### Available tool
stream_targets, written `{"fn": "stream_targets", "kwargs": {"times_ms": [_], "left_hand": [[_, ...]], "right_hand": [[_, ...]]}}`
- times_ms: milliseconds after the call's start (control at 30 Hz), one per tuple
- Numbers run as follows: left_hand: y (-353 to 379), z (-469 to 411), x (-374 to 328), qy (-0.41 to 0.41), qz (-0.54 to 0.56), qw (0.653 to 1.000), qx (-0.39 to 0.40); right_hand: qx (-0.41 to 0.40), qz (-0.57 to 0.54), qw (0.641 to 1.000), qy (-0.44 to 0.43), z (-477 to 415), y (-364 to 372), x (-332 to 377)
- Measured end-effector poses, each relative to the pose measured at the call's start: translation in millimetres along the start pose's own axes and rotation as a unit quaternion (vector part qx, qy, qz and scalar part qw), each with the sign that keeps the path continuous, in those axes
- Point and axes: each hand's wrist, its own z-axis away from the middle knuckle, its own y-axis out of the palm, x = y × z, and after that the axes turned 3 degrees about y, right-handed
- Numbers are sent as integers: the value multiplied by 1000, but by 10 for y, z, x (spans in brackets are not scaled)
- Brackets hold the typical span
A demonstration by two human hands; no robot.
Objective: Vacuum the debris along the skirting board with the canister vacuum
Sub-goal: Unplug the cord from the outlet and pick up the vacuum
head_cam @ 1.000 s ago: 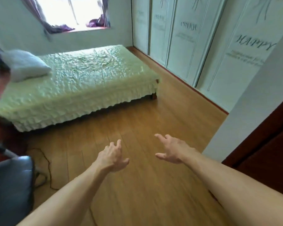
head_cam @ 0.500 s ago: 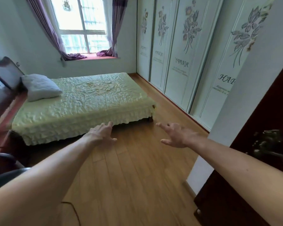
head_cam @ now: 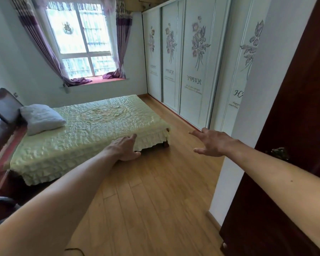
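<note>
Both hands — left point(head_cam: 125, 148), right point(head_cam: 210, 143) — reach forward, fingers spread, holding nothing.

Floor point(head_cam: 155, 200): wood planks, smooth, satin sheen. Bedspread point(head_cam: 92, 133): quilted cloth, pale green, slightly glossy, ruffled edge. Pillow point(head_cam: 42, 118) on it: white matt cloth. Door point(head_cam: 294, 145) right of bed: dark polished wood. Curtains point(head_cam: 121, 43): purple cloth.

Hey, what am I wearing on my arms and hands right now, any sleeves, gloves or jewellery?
Nothing shows. The left grip and right grip are bare hands: no gloves, rings or watch in view. The left forearm and right forearm are bare to the frame's edge, no sleeves; the right has one small dark spot.
</note>
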Motion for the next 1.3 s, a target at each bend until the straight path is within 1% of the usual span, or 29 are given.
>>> {"fn": "stream_targets", "kwargs": {"times_ms": [100,233,400,533,667,900,1133,1300], "left_hand": [[-82,-134,26,7,-6,1000,-11],[-160,-369,151,10,-9,1000,-23],[-219,-845,388,1,-8,999,-41],[-271,-1309,636,-7,0,999,-47],[-368,-1900,1062,-16,1,998,-56],[-626,-2836,1837,-64,18,996,-55],[-729,-3281,2514,-112,25,992,-58],[-771,-3435,2960,-157,30,985,-58]], "right_hand": [[-5,-18,1000,13,-101,-84,-42],[-17,-31,999,5,-332,-180,-33],[-47,-46,998,-5,-859,-254,-60],[-50,-49,998,-11,-1542,-302,-90],[-58,-59,996,-30,-2454,-442,-19],[-66,-46,994,-73,-3831,-708,228],[-73,-45,991,-101,-4786,-1013,364],[-85,-49,984,-148,-5449,-1136,714]]}}
